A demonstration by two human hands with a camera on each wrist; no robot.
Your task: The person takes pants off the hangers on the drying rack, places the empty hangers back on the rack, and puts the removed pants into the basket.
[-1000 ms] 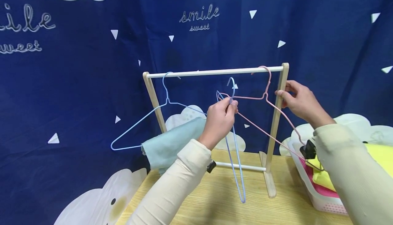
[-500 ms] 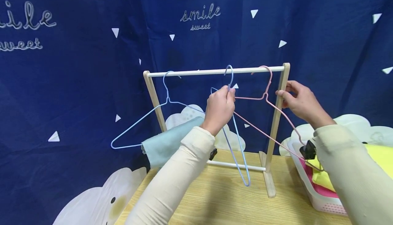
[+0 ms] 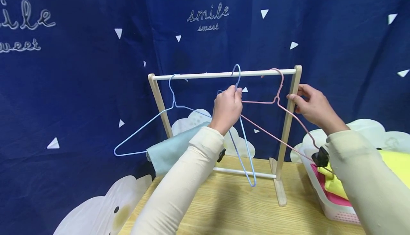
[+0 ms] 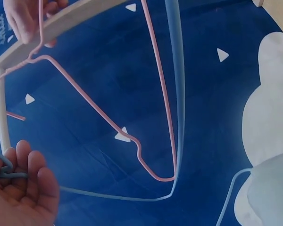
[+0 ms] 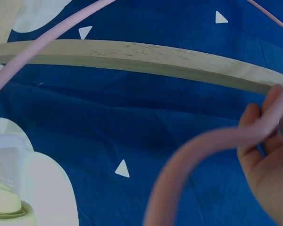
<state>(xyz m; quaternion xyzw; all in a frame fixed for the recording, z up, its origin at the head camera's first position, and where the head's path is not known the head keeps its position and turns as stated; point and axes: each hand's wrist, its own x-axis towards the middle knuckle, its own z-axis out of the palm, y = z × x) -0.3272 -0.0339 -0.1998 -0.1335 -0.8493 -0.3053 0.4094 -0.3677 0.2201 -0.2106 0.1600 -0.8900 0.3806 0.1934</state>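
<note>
My left hand (image 3: 228, 106) pinches a blue clothes hanger (image 4: 177, 70) by its neck, below the hook. In the head view that hook is over the white rail (image 3: 208, 75) of a small wooden clothes rack, and the frame hangs edge-on. My right hand (image 3: 312, 105) holds the rack's right post (image 3: 288, 124) near the top, thumb in front; the rest of its grip is partly hidden. A pink hanger (image 3: 277, 100) hangs on the rail beside that post, passing in front of it. Farther left hangs another blue hanger (image 3: 174, 104) with a light teal cloth (image 3: 173, 149) over its bar.
At the right of the wooden table (image 3: 243, 213) stands a white and pink plastic basket (image 3: 342, 216) holding yellow cloth (image 3: 394, 161) and something pink. Behind the rack hangs a dark blue curtain (image 3: 96, 96) with white clouds and triangles. The rack's foot (image 3: 280, 194) rests on the table.
My left hand has risen and shifted slightly left with the blue hanger, whose hook has gone from below the rail to over it. The right hand stays on the post.
</note>
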